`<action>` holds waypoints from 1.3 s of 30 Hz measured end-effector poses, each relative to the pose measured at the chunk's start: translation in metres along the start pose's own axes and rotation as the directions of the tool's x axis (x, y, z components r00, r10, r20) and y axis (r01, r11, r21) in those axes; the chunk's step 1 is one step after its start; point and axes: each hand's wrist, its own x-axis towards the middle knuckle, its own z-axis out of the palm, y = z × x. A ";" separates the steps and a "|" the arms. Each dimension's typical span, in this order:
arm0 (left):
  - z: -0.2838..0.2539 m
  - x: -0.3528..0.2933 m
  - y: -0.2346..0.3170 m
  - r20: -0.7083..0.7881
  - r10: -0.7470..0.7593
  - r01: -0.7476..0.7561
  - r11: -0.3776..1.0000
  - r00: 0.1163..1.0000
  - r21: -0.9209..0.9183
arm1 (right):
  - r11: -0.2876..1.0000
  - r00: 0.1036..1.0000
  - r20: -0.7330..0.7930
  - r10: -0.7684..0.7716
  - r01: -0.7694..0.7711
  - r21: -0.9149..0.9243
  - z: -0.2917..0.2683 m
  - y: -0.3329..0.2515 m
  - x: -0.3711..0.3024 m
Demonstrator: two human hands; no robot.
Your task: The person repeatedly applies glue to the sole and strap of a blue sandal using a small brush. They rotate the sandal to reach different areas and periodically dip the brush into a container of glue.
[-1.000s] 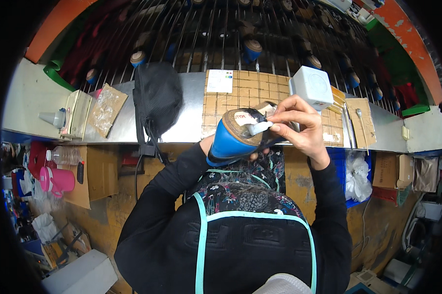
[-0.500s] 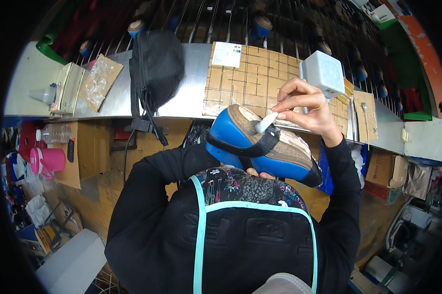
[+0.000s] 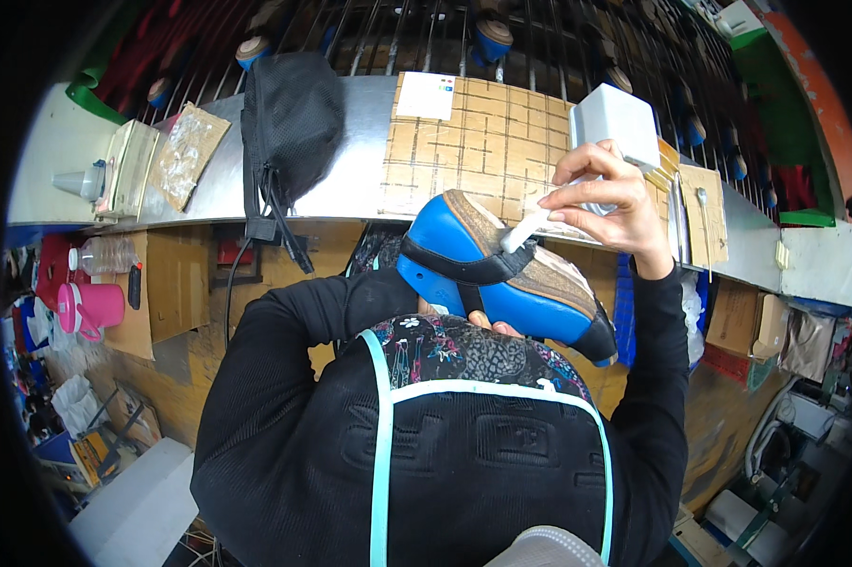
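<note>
A blue shoe last (image 3: 497,307) with a cork-brown, pale-topped sole layer (image 3: 482,222) and black straps (image 3: 459,267) is tilted on its side above my lap, its black toe pointing to the lower right. My left hand (image 3: 494,323) grips it from underneath; only a few fingertips and a bit of the hand show, the rest lies behind the last and my apron. My right hand (image 3: 610,198) pinches a short white piece (image 3: 526,230), whose lower end touches the area where the strap meets the sole edge. Its material I cannot make out.
Ahead runs a metal bench with a cardboard sheet (image 3: 482,142), a black mesh bag (image 3: 298,128), a white box-shaped container (image 3: 615,123) and a smeared board (image 3: 189,156). Behind it, a rod rack carries more blue lasts (image 3: 492,42). A pink bucket (image 3: 90,310) stands lower left.
The last has rolled slightly, turning more of its blue side toward me. My right hand has moved a little to the right, still pinching the white piece. The whole view has shifted slightly.
</note>
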 end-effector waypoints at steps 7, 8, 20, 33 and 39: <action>0.006 0.003 -0.002 0.020 -0.027 0.027 1.000 0.999 0.008 | 0.995 0.998 -0.018 0.055 -0.054 0.081 0.003 0.000 -0.005; 0.006 0.001 -0.002 0.018 -0.027 0.027 1.000 0.999 0.012 | 0.999 0.999 -0.017 0.028 -0.028 0.036 0.002 0.000 -0.007; 0.007 0.000 -0.002 0.036 -0.061 0.061 0.998 0.997 0.023 | 0.985 0.994 -0.052 0.101 -0.092 0.147 0.004 0.002 -0.014; 0.001 -0.001 -0.002 0.087 -0.155 0.157 0.987 0.984 -0.020 | 0.877 0.932 0.293 0.215 -0.316 0.362 -0.007 0.010 -0.008; -0.013 0.030 0.013 0.472 -0.348 0.498 0.833 0.810 -0.240 | 0.921 0.967 -0.024 0.254 -0.234 0.310 -0.022 -0.003 -0.010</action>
